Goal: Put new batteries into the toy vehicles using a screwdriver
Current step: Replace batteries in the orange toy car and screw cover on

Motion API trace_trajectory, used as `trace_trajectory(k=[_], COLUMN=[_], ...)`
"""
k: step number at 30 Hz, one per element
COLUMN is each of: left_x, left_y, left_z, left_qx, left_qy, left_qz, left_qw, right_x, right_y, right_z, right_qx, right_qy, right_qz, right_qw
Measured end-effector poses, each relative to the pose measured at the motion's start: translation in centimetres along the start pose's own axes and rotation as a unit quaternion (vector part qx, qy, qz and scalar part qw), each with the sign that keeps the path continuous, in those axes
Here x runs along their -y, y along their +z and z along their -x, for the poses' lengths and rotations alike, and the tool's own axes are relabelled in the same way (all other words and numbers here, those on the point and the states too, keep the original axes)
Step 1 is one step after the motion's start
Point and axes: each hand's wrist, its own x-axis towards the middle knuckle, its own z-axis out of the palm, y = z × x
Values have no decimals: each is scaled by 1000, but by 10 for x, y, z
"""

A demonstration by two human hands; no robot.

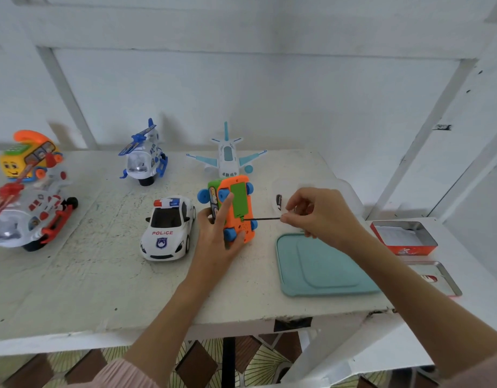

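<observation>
Nearest me, toward the counter's (74, 289) front edge on the right, lies a teal tray (323, 264), with an open red tin (404, 238) and its lid (434, 278) off on the lower ledge past the right edge. Just behind the tray my right hand (323, 217) has its grip pinched on the top of a thin screwdriver (262, 219), whose tip sits at the screw at the foot of the green battery cover (239, 200). My left hand (216, 233) has its grip wrapped round the orange toy car (236, 210), holding it wheels-up near the middle of the counter, one finger lying along its underside. The cover looks seated, so I judge this car is at the screw stage; whether I am loosening or tightening I cannot tell from here. Beyond my right hand, near the right edge, a clear container (283, 197) shows what looks like a dark battery (279, 202). To the left of the orange car stands a white police car (167, 228), and at the left edge a red and white helicopter (29, 217). Along the back edge sit a yellow toy phone bus (29, 156), a blue and white helicopter (144, 155) and a pale blue plane (227, 155). All five stand upright with none of their undersides showing, so I can't say which are already done; I'd guess most of the job remains.
</observation>
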Motion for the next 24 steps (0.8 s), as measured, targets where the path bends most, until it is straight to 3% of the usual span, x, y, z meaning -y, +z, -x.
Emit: trace_trajectory(k=[3,7,12,17,21,24], left_x=[0,-4,-2,1,2,2], left_y=[0,-1,-1,1,2,1], left_z=[1,1,0,0,1,1], left_qx=[12,11,-3,9,13,0], left_qy=[-3,7,-10,-3,1,-4], left_qz=[-5,15,22,-5,-14,-4], left_qw=[1000,1000,1000,1000,1000,1000], right_x=[0,1,3,7,12,12], right_y=[-2,0,-4,-7,-7,-5], right_z=[-2,-3,-5,-3,-1,-1], right_qx=[-10,40,89,33,52,49], right_qy=[3,-13,-27,-60,-90,-114], right_qz=[94,182,169,231,282,260], right_qw=[996,982,981,970,954,957])
